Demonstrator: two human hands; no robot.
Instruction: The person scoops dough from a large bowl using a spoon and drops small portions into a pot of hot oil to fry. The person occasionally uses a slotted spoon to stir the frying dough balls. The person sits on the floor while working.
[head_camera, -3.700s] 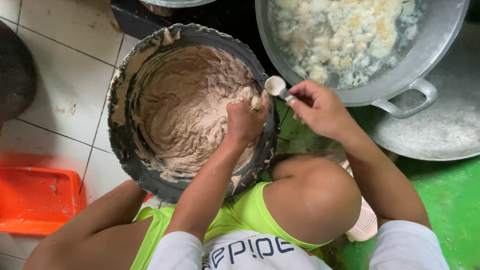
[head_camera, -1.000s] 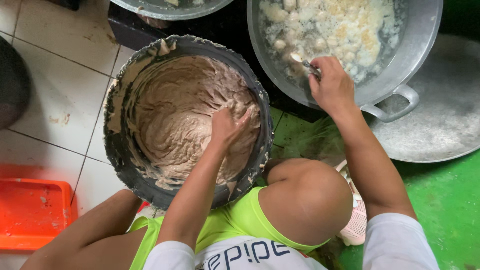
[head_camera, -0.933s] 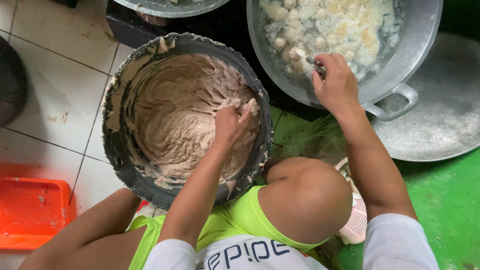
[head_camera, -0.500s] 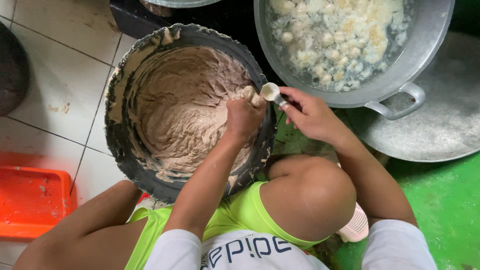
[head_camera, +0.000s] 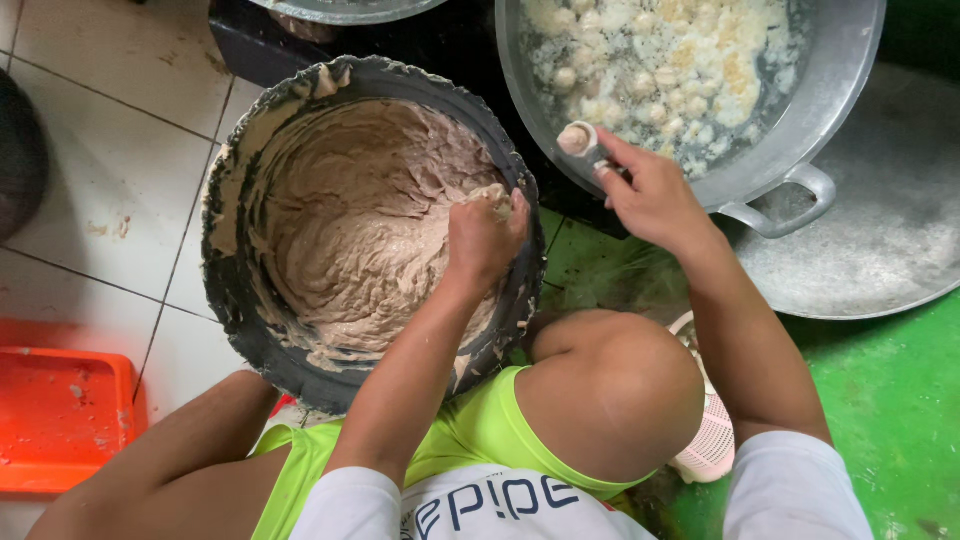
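Beige paste (head_camera: 350, 240) fills the black tub (head_camera: 245, 330), left hand (head_camera: 485, 235) clenched on some; right hand (head_camera: 650, 195) grips a loaded spoon (head_camera: 580, 140) over the pot (head_camera: 800, 90) of pale balls (head_camera: 660, 60).

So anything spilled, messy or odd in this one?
Mostly tidy. Paste is smeared up the rim of the black tub, and small crumbs dot the orange tray and the floor tile. The left hand squeezes paste; the right hand holds a loaded spoon over the metal pot.

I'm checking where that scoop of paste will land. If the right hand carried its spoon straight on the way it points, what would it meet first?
Most likely the metal pot rim, then the pale balls floating inside; the right hand holds the spoon about at the rim, though height is unclear.
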